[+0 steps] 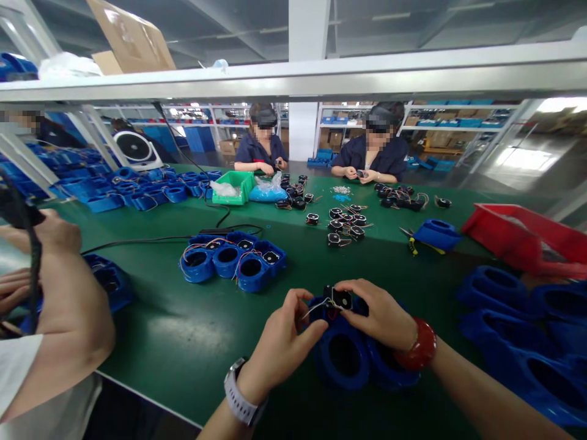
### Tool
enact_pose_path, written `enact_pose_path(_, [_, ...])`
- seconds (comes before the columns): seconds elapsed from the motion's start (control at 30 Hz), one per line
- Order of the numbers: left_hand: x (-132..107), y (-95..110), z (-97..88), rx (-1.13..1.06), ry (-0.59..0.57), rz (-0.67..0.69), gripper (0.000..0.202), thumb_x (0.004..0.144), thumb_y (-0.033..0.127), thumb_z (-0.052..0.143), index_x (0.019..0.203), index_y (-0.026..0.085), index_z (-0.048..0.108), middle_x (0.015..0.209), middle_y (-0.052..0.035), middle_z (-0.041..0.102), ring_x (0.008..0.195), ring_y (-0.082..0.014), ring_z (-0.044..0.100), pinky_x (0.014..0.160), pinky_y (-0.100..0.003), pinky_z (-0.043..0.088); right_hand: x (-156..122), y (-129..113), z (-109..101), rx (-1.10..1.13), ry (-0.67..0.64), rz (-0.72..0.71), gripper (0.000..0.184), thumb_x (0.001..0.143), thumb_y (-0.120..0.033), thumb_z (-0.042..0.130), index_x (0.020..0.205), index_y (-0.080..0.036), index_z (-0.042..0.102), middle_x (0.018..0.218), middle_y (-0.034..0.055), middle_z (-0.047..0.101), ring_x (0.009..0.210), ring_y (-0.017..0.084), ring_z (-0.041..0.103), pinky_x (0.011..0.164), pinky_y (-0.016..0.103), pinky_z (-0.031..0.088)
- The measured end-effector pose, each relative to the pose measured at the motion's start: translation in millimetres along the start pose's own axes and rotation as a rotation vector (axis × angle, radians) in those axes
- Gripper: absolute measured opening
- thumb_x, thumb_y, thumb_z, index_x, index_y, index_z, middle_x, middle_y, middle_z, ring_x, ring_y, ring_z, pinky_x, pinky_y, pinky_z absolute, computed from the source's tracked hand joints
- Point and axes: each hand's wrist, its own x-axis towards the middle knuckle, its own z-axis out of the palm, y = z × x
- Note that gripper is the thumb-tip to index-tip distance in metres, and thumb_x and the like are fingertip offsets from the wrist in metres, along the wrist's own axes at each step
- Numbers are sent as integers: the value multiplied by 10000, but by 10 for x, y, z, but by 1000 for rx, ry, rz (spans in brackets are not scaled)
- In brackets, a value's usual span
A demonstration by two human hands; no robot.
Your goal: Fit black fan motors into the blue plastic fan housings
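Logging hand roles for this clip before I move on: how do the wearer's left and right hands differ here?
The left hand has its thumb and index finger apart beside thin wires, while the right hand pinches a black square part between its fingers. The left hand's wrist wears a watch with a pale strap; the right hand's wrist wears a red bracelet. Both are bare, above blue ring-shaped parts.

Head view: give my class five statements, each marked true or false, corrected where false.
1. The right hand holds a small black square part. True.
2. A glossy red bangle encircles the right arm. True.
3. No watch is worn. False: a pale-strapped wristwatch is on the left arm.
4. The bin at right is white. False: an open red plastic bin is there.
5. Blue plastic housings stand on the green tabletop. True.
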Motion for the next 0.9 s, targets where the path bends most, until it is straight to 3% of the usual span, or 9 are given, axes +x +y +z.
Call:
enact_pose_path(0.07, [71,73,58,131,6,-26,367,803,357,643,1094,233,458,681,64,483,595,-120,445,537,-222,289,17,-66,9,-11,55,-34,317,814,-182,596,1123,-217,535,1073,53,614,973,210,569,857,380,479])
enact_pose_path(0.2, [153,149,124,331,7,142,99,889,279,526,836,196,529,682,32,519,604,-117,455,564,-248,275,34,-106,-46,-26,118,-67,304,826,-173,570,1125,-215,533,1095,59,618,995,212,569,880,388,476])
enact_pose_path(0.27, [123,146,103,277,-22,214,254,949,279,414,728,178,487,713,13,505,634,-116,454,588,-250,302,11,-69,-88,-36,124,-47,303,830,-189,571,1129,-218,535,1111,63,615,1009,218,569,895,400,473])
enact_pose_path(0.37, [-2,130,33,126,-45,201,374,992,338,302,682,176,434,727,2,473,658,-118,454,608,-245,344,-48,2,-122,-29,80,4,307,838,-228,581,1142,-224,541,1129,66,613,1022,222,573,906,408,473])
enact_pose_path(0.47, [-160,110,9,105,-110,223,354,995,336,281,776,180,511,782,-13,534,721,-136,498,666,-258,389,-94,39,-89,24,-18,-9,307,857,-248,577,1161,-224,542,1140,62,614,1032,210,576,915,393,474])
enact_pose_path(0.57, [-289,60,74,203,-177,295,301,980,286,301,874,186,564,940,-42,607,894,-172,553,820,-304,434,-117,68,-11,58,-79,-63,299,872,-239,571,1169,-207,554,1166,71,611,1071,206,566,953,391,459])
enact_pose_path(0.7, [-371,-42,192,381,-237,334,232,954,209,341,975,190,571,1211,-55,577,1178,-199,499,1064,-419,342,-144,130,56,23,-124,-64,314,877,-213,574,1190,-186,580,1208,89,599,1122,209,548,999,396,436])
enact_pose_path(0.9, [-367,-92,264,532,-264,335,218,931,192,384,1063,186,557,1258,-54,569,1262,-218,446,1073,-476,361,-156,175,58,-99,-165,-57,302,892,-204,563,1190,-195,609,1247,98,572,1116,229,557,974,417,465])
